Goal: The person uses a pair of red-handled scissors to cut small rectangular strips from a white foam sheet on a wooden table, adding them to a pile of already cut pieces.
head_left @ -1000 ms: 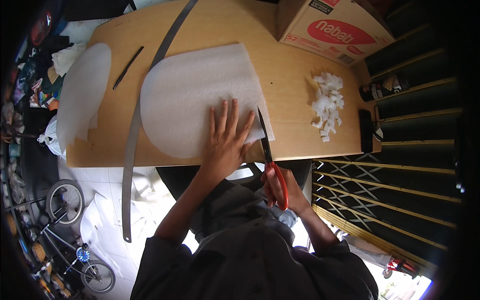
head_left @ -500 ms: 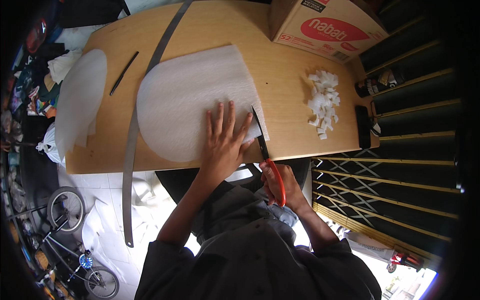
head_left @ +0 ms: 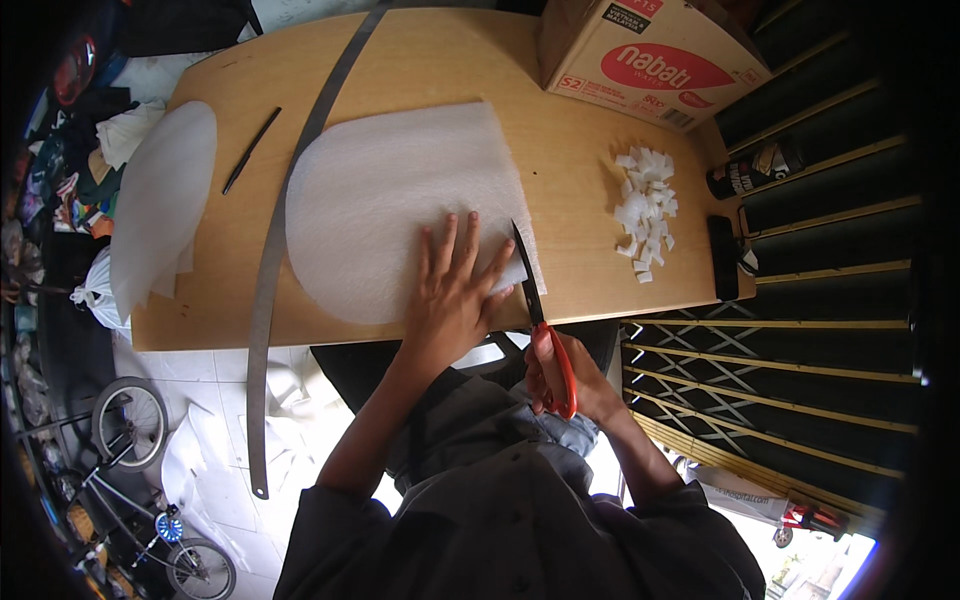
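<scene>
A white foam sheet [head_left: 400,200] with a rounded left end lies flat on the wooden table [head_left: 580,240]. My left hand [head_left: 453,295] presses on its near right part, fingers spread. In my right hand [head_left: 575,375] are scissors [head_left: 562,372] with red handles and dark blades. The blades reach over the sheet's right edge, just right of my left fingers, pointing away from me. A small flap of foam lies between the left fingertips and the blades. How far the blades are apart is hard to make out.
White foam scraps [head_left: 648,210] are heaped on the right, near a cardboard box [head_left: 640,75]. A long metal ruler [head_left: 270,270] crosses the table and overhangs its near edge. Left of it lie a black pen [head_left: 252,150] and another white sheet [head_left: 165,200]. Phone-like black object [head_left: 722,258] at right edge.
The foam sheet has slid slightly right and turned a little, with my left hand on it. The scissors have shifted slightly right and toward me.
</scene>
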### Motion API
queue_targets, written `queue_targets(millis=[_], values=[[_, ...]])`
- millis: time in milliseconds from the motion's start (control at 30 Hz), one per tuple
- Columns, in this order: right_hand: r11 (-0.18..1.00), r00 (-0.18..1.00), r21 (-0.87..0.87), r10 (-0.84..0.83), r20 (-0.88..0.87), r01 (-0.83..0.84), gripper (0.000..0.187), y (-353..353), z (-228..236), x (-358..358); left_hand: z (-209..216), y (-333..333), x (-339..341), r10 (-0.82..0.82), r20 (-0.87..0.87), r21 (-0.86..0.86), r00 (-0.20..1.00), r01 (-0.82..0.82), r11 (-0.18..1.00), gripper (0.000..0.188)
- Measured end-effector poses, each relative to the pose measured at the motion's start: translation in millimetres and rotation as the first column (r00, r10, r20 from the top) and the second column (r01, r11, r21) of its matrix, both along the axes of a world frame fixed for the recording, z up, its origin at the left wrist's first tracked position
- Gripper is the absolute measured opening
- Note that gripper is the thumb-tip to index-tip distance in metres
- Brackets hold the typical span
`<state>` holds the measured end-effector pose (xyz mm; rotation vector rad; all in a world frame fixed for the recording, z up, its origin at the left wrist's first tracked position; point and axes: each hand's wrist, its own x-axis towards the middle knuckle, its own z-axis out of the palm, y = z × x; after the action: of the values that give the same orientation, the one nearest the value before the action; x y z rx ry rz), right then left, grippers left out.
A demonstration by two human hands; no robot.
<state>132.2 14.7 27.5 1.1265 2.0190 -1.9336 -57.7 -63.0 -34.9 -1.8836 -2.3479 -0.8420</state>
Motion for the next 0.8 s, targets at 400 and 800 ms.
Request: queue_targets(millis=[400, 800], values=[[0.988, 0.988, -0.009, -0.152, -0.016, 0.152, 0.070, 0.7, 6.4, -16.2, -1.6, -2.2, -4.5, -0.059, -0.029, 0.030, 0.998, 0.060, 0.998, 0.059], [0.993, 0.993, 0.050, -0.111, 0.044, 0.109, 0.069, 12.2, 17.8, -26.4, -4.8, -2.3, -5.6, -0.068, -0.004, 0.077, 0.998, 0.069, 0.995, 0.050]])
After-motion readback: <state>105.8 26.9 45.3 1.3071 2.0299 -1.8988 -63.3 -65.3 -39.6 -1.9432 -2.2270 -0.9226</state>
